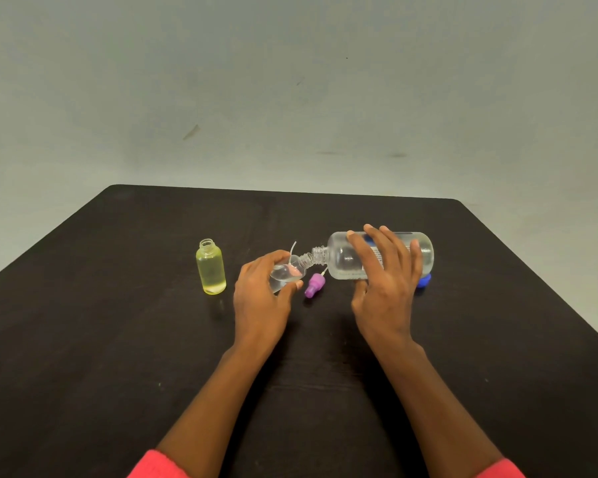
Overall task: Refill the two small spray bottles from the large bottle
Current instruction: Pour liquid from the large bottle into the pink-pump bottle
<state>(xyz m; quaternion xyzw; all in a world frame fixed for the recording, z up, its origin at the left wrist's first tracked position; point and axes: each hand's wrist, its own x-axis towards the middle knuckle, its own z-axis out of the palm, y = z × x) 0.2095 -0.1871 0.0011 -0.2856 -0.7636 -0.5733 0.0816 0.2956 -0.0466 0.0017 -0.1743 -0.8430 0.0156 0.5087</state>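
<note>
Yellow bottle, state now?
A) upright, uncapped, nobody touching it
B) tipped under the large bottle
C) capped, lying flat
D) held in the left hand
A: the yellow bottle stands upright, neck open, apart from the left hand, which grips the clear small bottle.

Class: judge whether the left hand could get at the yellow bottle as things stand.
Probably not yet: the left hand grips the small clear bottle at the mouth of the large bottle. The way looks free: only bare table lies between it and the yellow bottle.
</note>
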